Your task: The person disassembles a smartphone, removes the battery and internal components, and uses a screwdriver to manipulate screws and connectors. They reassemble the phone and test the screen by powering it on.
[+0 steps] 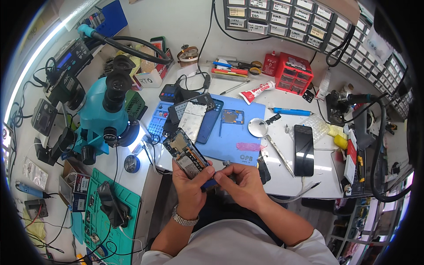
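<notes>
My left hand [189,189] is wrapped round an opened smartphone [189,155], held tilted above the desk's front edge with its inner parts facing up. The fingers of my right hand [245,185] are pinched together at the phone's lower end; what sits between them is hidden. Just beyond, on a blue work mat [216,152], lie a silver plate-like phone part [193,121] and a dark blue phone housing [212,123]. A small phone frame piece [232,116] rests farther right on that mat.
A teal microscope [100,106] stands at the left, above a green mat [134,194]. A black phone [304,152], a round lens [258,128] and a blue pen-shaped tool [291,111] lie to the right. Behind are a red-and-white tube [256,92] and a red drawer box [293,73].
</notes>
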The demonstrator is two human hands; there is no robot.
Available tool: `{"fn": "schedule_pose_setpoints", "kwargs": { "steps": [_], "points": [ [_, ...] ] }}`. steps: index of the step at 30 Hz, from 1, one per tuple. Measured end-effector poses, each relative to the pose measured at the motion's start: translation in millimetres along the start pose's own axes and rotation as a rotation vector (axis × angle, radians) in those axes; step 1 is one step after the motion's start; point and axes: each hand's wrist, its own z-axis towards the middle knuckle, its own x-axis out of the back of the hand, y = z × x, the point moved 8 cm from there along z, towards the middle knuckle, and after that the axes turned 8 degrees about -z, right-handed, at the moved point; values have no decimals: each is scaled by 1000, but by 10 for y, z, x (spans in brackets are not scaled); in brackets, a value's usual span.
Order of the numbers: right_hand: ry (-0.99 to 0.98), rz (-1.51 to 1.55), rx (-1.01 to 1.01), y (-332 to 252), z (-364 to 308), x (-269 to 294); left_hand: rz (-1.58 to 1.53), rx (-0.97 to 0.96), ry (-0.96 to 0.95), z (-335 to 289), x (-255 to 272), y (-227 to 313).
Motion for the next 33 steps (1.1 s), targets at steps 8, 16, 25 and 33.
{"fn": "schedule_pose_setpoints", "kwargs": {
  "steps": [8,16,25,33],
  "points": [
    [-10,-65,-73,67,24,-8,47,37,-13,-15,-7,6],
    [293,-654,542,-539,-193,40,-20,11,-43,121,-40,101],
    [304,-1028,944,-722,-230,-131,-160,115,-282,151,-372,8],
    [545,-579,773,-646,-271,167,-127,10,-303,225,-422,-23]
  ]
}}
